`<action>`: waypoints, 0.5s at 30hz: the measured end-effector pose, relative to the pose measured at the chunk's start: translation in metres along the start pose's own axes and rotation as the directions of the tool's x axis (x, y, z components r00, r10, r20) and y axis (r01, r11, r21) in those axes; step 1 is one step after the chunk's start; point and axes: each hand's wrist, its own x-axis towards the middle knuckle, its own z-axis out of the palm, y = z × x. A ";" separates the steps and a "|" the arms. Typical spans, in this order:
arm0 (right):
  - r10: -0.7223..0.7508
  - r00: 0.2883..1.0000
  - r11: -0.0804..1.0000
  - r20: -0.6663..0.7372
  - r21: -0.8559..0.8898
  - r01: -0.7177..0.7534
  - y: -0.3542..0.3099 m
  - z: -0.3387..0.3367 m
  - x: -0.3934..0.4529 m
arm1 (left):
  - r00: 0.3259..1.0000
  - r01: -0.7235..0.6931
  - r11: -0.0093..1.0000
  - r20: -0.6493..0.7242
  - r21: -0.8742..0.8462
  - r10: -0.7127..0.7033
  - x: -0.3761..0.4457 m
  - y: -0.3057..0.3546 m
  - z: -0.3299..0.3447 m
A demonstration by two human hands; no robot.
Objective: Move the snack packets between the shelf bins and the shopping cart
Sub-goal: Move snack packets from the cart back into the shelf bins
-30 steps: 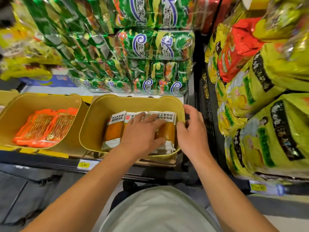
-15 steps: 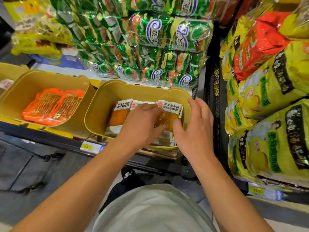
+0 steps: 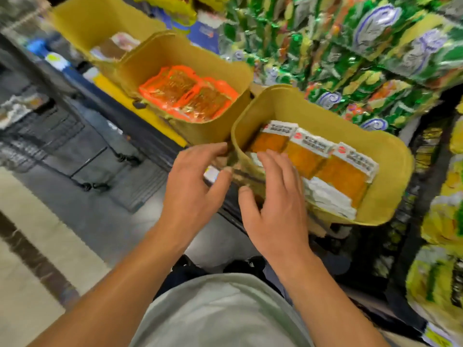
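From the head camera, tilted and blurred by motion, three yellow shelf bins run from far left to near right. The near right bin (image 3: 390,171) holds three orange snack packets (image 3: 310,159) with white printed labels, lying side by side and filling most of its floor. The middle bin (image 3: 175,51) holds red-orange packets (image 3: 188,93) with clear windows. The far left bin (image 3: 82,21) shows a pale packet, too blurred to tell more.

The right hand (image 3: 275,196) reaches over the near left corner of the near right bin, fingers spread and relaxed, fingertips at the white lower end of the leftmost orange packet; nothing is gripped. The left hand (image 3: 198,186) is just beside that bin's outer left wall, fingers loosely bent and apart, holding nothing.

Green foil bags (image 3: 350,58) are stacked on the shelf behind the bins, and yellow bags (image 3: 441,221) hang at the right. A dark wire cart (image 3: 50,136) stands at the left on the grey floor.
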 end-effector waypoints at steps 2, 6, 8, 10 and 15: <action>-0.052 0.998 0.999 0.045 0.013 0.052 -0.020 0.024 0.000 | 0.997 0.065 0.998 -0.033 -0.002 -0.065 -0.013 -0.025 -0.020; -0.135 0.981 0.990 0.139 0.061 0.127 -0.065 0.074 -0.004 | 0.968 0.227 0.973 -0.102 -0.033 -0.229 -0.044 -0.080 -0.064; -0.166 0.968 0.986 0.188 0.055 0.159 -0.090 0.101 -0.009 | 0.948 0.282 0.958 -0.139 -0.042 -0.285 -0.060 -0.107 -0.090; -0.196 0.954 0.981 0.227 0.064 0.186 -0.117 0.129 -0.016 | 0.925 0.330 0.942 -0.177 -0.057 -0.335 -0.077 -0.134 -0.117; -0.286 0.904 0.958 0.319 0.059 0.282 -0.180 0.199 -0.030 | 0.865 0.422 0.903 -0.261 -0.082 -0.428 -0.113 -0.193 -0.180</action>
